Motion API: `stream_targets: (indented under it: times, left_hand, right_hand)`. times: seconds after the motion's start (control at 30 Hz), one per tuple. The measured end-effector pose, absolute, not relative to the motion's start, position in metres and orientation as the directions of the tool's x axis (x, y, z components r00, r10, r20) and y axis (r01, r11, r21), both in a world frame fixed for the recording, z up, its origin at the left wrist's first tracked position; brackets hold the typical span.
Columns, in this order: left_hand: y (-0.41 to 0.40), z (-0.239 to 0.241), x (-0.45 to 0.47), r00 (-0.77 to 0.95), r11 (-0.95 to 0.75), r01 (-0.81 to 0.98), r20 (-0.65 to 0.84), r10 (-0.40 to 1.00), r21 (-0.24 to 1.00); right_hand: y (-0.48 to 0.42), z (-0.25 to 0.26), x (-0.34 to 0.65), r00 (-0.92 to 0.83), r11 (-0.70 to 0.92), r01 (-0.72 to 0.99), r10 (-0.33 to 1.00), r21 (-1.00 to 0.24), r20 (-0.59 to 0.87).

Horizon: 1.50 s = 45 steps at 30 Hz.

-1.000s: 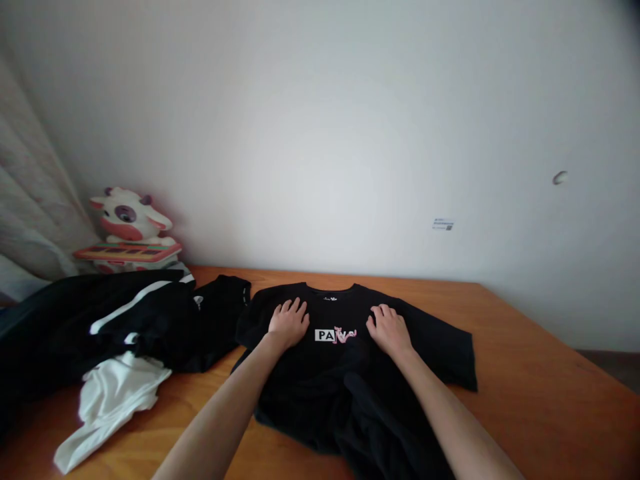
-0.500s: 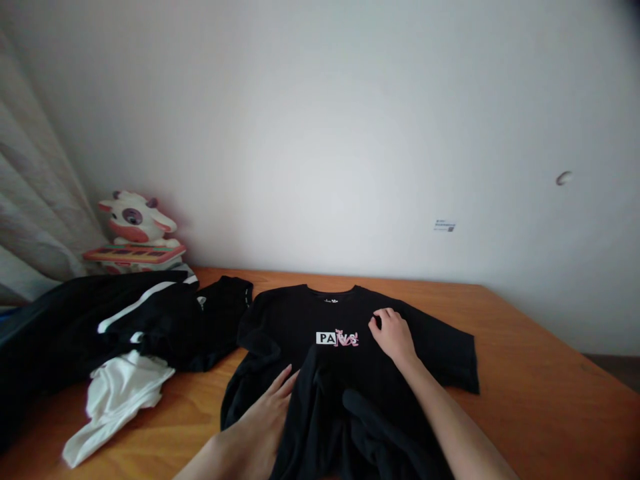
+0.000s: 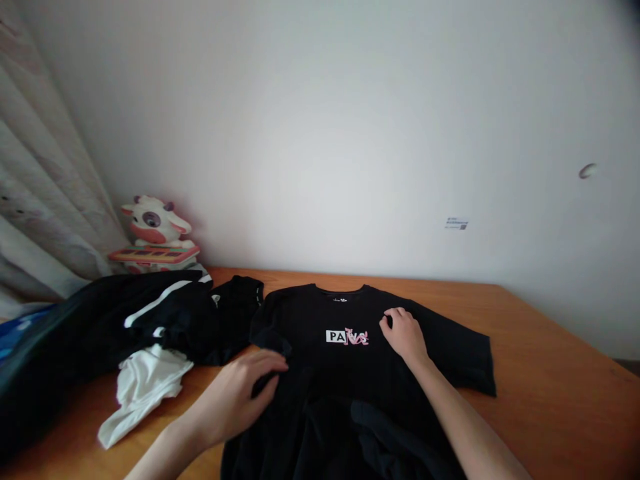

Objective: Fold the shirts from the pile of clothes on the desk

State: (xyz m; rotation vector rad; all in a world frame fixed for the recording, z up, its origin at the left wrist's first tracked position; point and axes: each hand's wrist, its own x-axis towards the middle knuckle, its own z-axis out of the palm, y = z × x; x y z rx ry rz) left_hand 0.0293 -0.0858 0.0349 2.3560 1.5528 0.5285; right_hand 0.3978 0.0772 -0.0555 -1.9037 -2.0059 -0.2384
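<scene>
One steady, flat palm is what I judge this black T-shirt (image 3: pixel 345 370) calls for: the cloth looks soft, so from my remote seat I would favour anchoring it with the right hand (image 3: pixel 406 333) and easing creases outward with the left hand (image 3: pixel 245 390), without dragging the smooth chest askew. The shirt lies below and between both hands, its neckline beyond them and its bunched lower part (image 3: pixel 390 433) nearer the wrists. The right hand is just beside the chest print (image 3: pixel 347 337), fingers curled, thumb close to the forefinger; I cannot tell whether cloth is pinched there. The left hand is loosely spread, thumb apart, over the shirt's left edge; whether it touches, I cannot tell. One sleeve (image 3: pixel 467 357) reaches past the right hand, fairly flat; the other sleeve (image 3: pixel 269 327), beyond the left fingers, is rumpled. Left of the left hand, a white cloth (image 3: pixel 150 380) and dark clothes (image 3: pixel 175 327) rest on the table (image 3: pixel 540 373).
</scene>
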Motion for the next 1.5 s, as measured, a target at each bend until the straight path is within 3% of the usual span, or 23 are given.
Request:
stream_targets:
  times: [0.07, 0.17, 0.33, 0.47, 0.6, 0.7, 0.83, 0.97, 1.1, 1.33, 1.43, 1.5]
  left_hand:
    - [-0.06, 0.03, 0.047, 0.202, -0.294, 0.872, 0.261, 0.944, 0.392]
    - [-0.031, 0.002, 0.072, 0.079, -0.169, 0.942, 0.297, 0.951, 0.291]
    - [-0.021, -0.039, 0.085, 0.203, -0.258, 0.948, 0.271, 0.941, 0.187]
    - [-0.024, -0.041, 0.08, 0.21, -0.282, 0.936, 0.308, 0.928, 0.21]
    - [-0.022, -0.037, 0.079, 0.18, -0.273, 0.92, 0.316, 0.932, 0.283]
    - [-0.02, -0.038, 0.076, 0.166, -0.285, 0.885, 0.322, 0.932, 0.369]
    - [-0.017, -0.044, 0.072, 0.136, -0.285, 0.85, 0.339, 0.931, 0.442]
    - [-0.016, -0.047, 0.07, 0.06, -0.254, 0.854, 0.4, 0.914, 0.453]
    - [-0.019, -0.048, 0.072, -0.08, -0.112, 0.918, 0.457, 0.886, 0.38]
    - [-0.023, -0.049, 0.059, -0.241, 0.165, 0.964, 0.431, 0.87, 0.206]
    - [-0.019, -0.051, 0.043, -0.342, 0.241, 0.925, 0.369, 0.864, 0.292]
    - [-0.014, -0.051, 0.032, -0.407, 0.212, 0.841, 0.324, 0.854, 0.497]
  right_hand:
    - [0.077, -0.057, 0.399, -0.033, 0.086, 0.988, 0.925, -0.126, 0.377]
    - [0.077, -0.059, 0.401, -0.047, 0.102, 0.987, 0.92, -0.123, 0.388]
    - [0.08, -0.063, 0.405, -0.066, 0.124, 0.985, 0.912, -0.117, 0.405]
    - [0.081, -0.066, 0.404, -0.087, 0.15, 0.983, 0.893, -0.11, 0.441]
    - [0.078, -0.062, 0.4, -0.289, 0.356, 0.933, 0.822, -0.046, 0.49]
    - [0.077, -0.05, 0.394, -0.435, 0.474, 0.881, 0.819, -0.013, 0.374]
    - [0.078, -0.027, 0.37, -0.361, 0.372, 0.928, 0.901, -0.001, 0.242]
    - [0.075, -0.021, 0.316, -0.257, 0.287, 0.957, 0.913, -0.052, 0.317]
    - [0.058, -0.039, 0.261, -0.273, 0.36, 0.916, 0.883, -0.176, 0.382]
    - [0.034, -0.054, 0.244, -0.358, 0.368, 0.887, 0.93, -0.279, 0.089]
    - [0.035, -0.049, 0.25, -0.381, 0.374, 0.879, 0.924, -0.294, 0.035]
    - [0.036, -0.047, 0.252, -0.396, 0.382, 0.871, 0.918, -0.309, 0.022]
